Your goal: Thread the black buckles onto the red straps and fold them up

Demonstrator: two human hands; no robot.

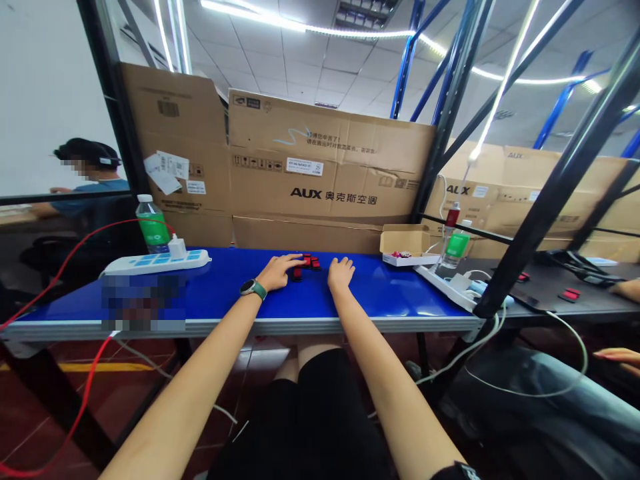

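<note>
Several small red and black parts [309,263] lie in a cluster on the blue table [370,293], near its far edge. My left hand [279,270], a watch on its wrist, reaches to the cluster with fingers stretched out, the fingertips touching the parts. My right hand [341,274] rests on the table just right of the cluster, fingers loosely curled down, holding nothing that I can see.
A white power strip [157,263] and a green-labelled bottle [153,225] stand at the left. An open small carton [404,247] with red pieces, another bottle [456,245] and a second power strip [443,283] are at the right. Cardboard boxes [330,167] wall the back. Other people sit left and right.
</note>
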